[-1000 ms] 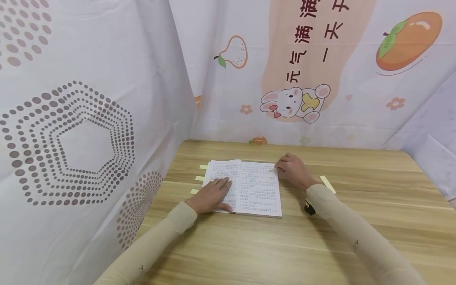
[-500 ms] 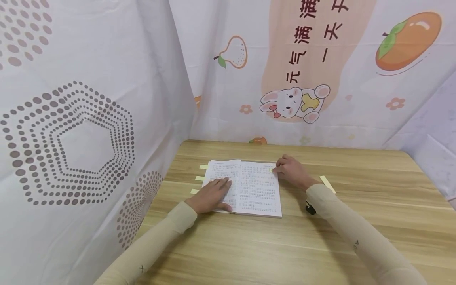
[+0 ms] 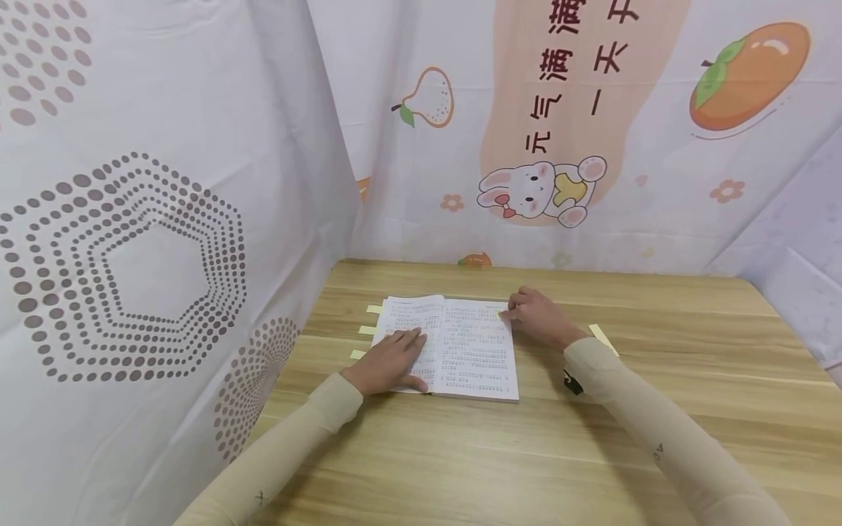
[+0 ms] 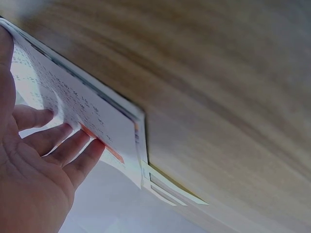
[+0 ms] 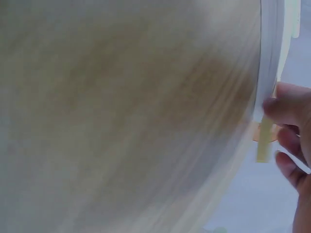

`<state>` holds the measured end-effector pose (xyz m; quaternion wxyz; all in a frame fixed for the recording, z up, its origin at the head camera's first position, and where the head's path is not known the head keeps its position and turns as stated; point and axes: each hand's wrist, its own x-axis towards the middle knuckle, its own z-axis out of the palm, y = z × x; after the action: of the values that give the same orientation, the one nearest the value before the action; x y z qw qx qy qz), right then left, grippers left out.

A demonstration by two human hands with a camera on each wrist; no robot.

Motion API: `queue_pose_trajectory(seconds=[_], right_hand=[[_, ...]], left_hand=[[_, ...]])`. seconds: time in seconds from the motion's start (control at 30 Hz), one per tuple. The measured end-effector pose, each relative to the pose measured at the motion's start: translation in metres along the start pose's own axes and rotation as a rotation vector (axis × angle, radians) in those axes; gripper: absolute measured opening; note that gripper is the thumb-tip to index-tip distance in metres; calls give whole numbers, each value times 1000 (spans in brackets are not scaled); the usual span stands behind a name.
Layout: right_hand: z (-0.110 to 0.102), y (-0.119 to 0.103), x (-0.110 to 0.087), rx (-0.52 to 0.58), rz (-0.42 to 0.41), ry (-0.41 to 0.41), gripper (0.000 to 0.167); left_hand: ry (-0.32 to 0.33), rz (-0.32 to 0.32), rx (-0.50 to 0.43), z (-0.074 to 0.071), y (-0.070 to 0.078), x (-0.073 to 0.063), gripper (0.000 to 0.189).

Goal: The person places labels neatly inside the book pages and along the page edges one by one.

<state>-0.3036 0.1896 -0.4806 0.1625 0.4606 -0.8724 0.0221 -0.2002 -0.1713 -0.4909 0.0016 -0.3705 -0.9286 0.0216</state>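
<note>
An open book [image 3: 475,361] with printed pages lies on the wooden table. Its left page is under my left hand [image 3: 389,363], whose fingers rest stretched out and slightly spread on the paper. At the upper right edge of the right page, my right hand [image 3: 536,315] pinches a pale yellow sticky tab [image 5: 264,143] against the paper. In the right wrist view the tab sticks out past the page edge, partly hidden by a fingertip. Several similar yellow tabs [image 3: 366,330] stick out from the book's left side; the left wrist view shows these tabs [image 4: 170,187] too.
A pale yellow strip [image 3: 601,337] lies on the table [image 3: 460,460] right of the book, beside my right sleeve [image 3: 647,409]. A small black object [image 3: 573,383] shows under that sleeve. Printed white curtains [image 3: 421,183] hang behind and to the left.
My right fingers have come down slightly onto the tab at the page edge, covering more of it. The left hand stays in place on the left page.
</note>
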Motion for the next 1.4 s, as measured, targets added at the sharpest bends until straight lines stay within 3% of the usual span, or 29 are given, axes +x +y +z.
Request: queue_pose_trajectory(seconds=[0.2,0.47,0.63,0.73,0.9,1.17,1.4], right_hand=[[-5,-4,1,-69,20,-152,34],[-6,-9,4,-82,15,-207,35],[-9,-8,8,-20,65,-231,34],[-8,0,2,93,127,-244,35],[-13,14,-16,273,253,-194,43],[-27,32,-53,242,255,-47,36],[-35,41,-89,240,258,-47,25]], left_hand=[[-2,-8,-16,-4,1,-1,100],[10,7,-44,-8,1,-2,100],[13,-5,-32,-6,-1,-1,101],[-4,-14,-49,-4,-1,0,103],[-15,-14,-46,-3,-1,-1,102],[-10,-21,-54,-8,0,-1,102],[-25,-18,-47,-5,1,-1,103]])
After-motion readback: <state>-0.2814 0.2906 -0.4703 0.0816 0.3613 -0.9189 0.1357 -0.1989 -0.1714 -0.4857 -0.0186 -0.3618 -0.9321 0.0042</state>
